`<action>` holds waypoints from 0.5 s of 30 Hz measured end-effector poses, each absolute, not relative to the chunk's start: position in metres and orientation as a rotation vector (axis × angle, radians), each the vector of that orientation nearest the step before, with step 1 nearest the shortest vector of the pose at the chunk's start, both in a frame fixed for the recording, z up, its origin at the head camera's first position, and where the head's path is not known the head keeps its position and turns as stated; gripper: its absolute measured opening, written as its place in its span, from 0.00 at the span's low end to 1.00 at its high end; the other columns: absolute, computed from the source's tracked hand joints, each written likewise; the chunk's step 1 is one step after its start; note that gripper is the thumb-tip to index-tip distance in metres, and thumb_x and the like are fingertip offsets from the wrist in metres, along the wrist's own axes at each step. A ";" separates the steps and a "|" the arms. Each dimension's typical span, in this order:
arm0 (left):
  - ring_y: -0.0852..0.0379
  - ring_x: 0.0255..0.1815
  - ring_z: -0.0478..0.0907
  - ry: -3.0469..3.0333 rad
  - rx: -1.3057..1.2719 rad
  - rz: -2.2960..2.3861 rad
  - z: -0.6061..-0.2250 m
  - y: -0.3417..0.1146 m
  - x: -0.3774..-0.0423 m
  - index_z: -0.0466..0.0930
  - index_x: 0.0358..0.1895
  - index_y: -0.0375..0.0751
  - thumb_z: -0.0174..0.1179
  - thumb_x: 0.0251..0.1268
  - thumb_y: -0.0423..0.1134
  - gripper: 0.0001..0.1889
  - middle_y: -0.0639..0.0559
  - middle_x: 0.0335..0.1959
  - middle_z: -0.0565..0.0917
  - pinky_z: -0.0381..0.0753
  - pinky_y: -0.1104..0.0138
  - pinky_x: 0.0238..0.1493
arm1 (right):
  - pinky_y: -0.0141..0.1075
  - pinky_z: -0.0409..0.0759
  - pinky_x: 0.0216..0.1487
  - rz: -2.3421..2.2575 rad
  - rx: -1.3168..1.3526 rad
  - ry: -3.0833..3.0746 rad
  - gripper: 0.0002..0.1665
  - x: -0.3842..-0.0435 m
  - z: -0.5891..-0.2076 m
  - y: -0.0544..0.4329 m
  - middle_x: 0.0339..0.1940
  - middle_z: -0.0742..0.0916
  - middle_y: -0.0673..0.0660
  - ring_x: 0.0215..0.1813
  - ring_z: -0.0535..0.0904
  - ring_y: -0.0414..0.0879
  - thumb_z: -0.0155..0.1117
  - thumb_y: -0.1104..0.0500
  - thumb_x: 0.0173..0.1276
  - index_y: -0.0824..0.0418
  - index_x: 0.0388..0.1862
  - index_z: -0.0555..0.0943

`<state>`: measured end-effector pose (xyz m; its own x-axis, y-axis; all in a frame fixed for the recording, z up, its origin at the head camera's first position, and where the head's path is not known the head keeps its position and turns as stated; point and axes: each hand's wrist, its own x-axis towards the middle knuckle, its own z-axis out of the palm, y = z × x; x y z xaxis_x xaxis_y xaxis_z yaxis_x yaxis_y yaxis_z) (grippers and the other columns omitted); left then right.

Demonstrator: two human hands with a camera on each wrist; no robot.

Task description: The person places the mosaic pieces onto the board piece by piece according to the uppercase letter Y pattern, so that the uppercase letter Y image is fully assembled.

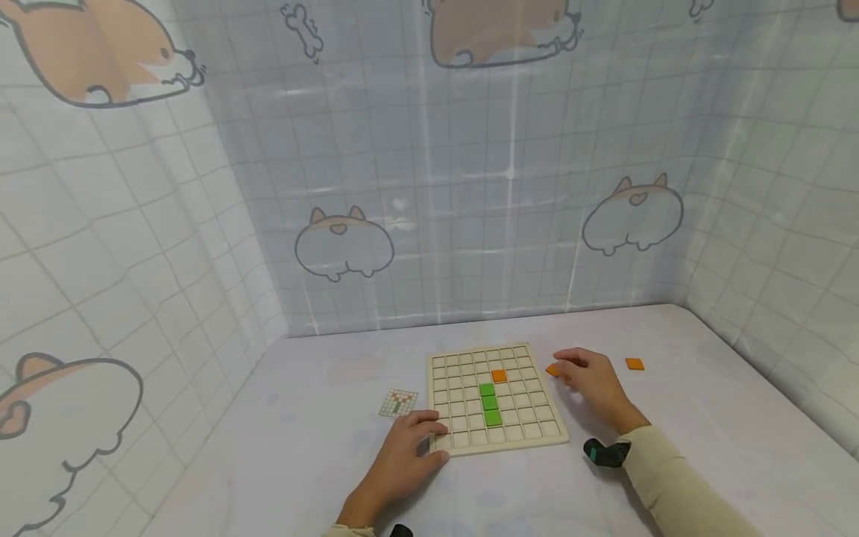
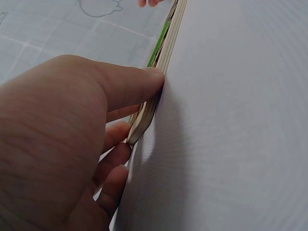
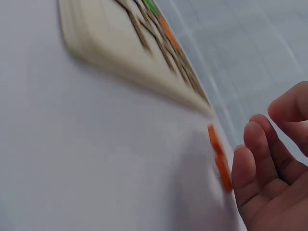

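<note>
A pale wooden grid board (image 1: 463,438) lies on the white surface, with several green tiles (image 1: 490,403) and one orange tile (image 1: 499,376) in its squares. My left hand (image 1: 406,455) holds the board's near left corner. In the left wrist view the thumb (image 2: 137,86) presses along the board's front edge while fingers reach round the side. To the right of the board, my right hand (image 1: 593,380) hovers with its fingers loosely bent, fingertips right beside a loose orange tile (image 1: 553,370). Nothing shows between those fingers (image 3: 243,163) in the right wrist view.
Left of the board lies a small card (image 1: 399,402) printed with a coloured grid pattern. Another orange tile (image 1: 634,364) sits to the right of my right hand. Tile-patterned sheets with dog drawings (image 1: 344,246) hang behind and at both sides.
</note>
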<state>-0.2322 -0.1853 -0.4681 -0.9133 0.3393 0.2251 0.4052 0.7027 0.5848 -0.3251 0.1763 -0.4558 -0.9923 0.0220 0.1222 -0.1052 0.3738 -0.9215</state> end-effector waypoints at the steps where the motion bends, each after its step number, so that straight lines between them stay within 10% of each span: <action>1: 0.45 0.65 0.69 -2.807 -0.611 -1.004 -0.468 -0.185 -0.232 0.86 0.49 0.53 0.69 0.59 0.46 0.14 0.53 0.63 0.77 0.66 0.43 0.65 | 0.33 0.81 0.41 1.681 0.061 -2.516 0.21 -0.325 -0.457 0.180 0.50 0.85 0.61 0.45 0.79 0.52 0.58 0.54 0.77 0.65 0.61 0.79; 15: 0.46 0.66 0.68 -2.800 -0.600 -1.004 -0.468 -0.184 -0.231 0.85 0.49 0.54 0.70 0.59 0.46 0.15 0.54 0.63 0.76 0.66 0.44 0.66 | 0.36 0.79 0.43 1.507 0.012 -2.657 0.22 -0.325 -0.460 0.206 0.51 0.84 0.61 0.43 0.79 0.50 0.57 0.53 0.77 0.65 0.62 0.78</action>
<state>-0.2310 -0.1844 -0.4681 -0.9163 0.3285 0.2289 0.3992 0.7039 0.5875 -0.3246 0.2060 -0.4601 -0.9962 0.0359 0.0794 -0.0497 0.5141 -0.8563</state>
